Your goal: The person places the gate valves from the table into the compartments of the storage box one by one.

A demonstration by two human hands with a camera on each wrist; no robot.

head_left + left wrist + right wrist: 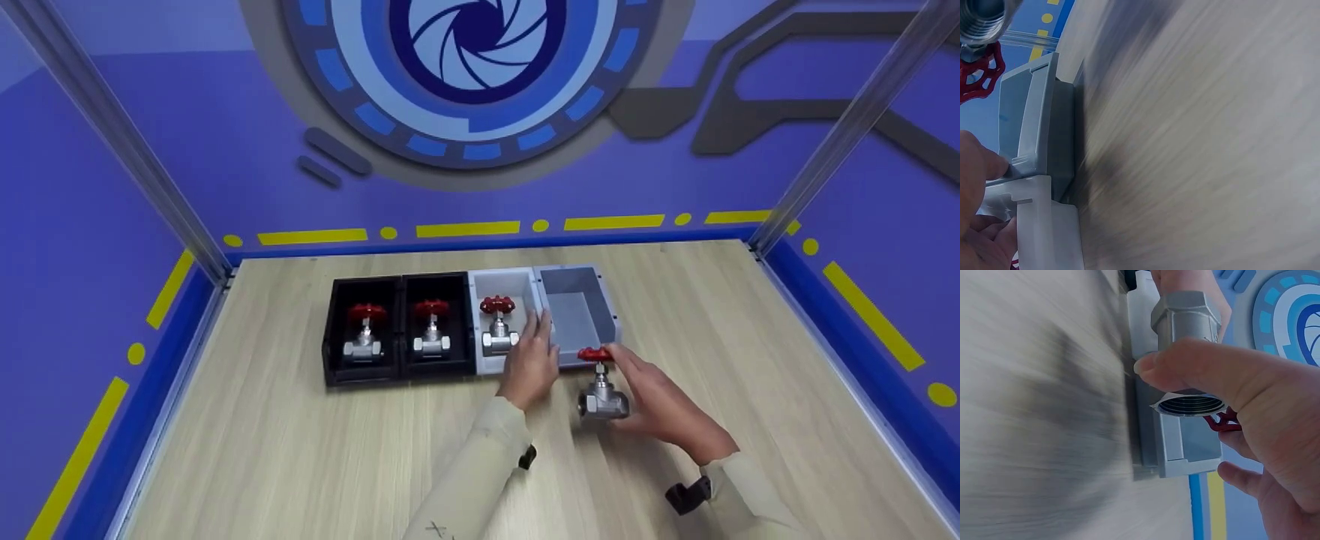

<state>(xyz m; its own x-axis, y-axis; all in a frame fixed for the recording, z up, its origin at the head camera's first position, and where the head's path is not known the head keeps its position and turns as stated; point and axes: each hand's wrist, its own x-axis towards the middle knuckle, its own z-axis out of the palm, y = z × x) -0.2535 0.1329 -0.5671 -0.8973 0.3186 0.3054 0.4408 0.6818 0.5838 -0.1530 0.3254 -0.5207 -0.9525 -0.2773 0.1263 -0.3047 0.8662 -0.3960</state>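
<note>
My right hand point(660, 401) grips a steel valve with a red handwheel point(602, 401), held upright in front of the grey bin point(574, 319). In the right wrist view the thumb lies across the valve body point(1188, 318), whose threaded opening shows. My left hand point(531, 367) is at the front of the white bin point(491, 367), with fingers inside it and the thumb over the grey bin's edge, pinching the adjoining walls. Another valve point(499, 330) stands in the white bin, beside the left fingers. The grey bin holds nothing.
Two black bins join the row on the left, each with a red-wheeled valve point(364, 337) point(431, 334) inside. The row stands on a wooden table point(300, 457). Blue printed panels point(187, 150) and metal posts point(847, 127) enclose the back and sides.
</note>
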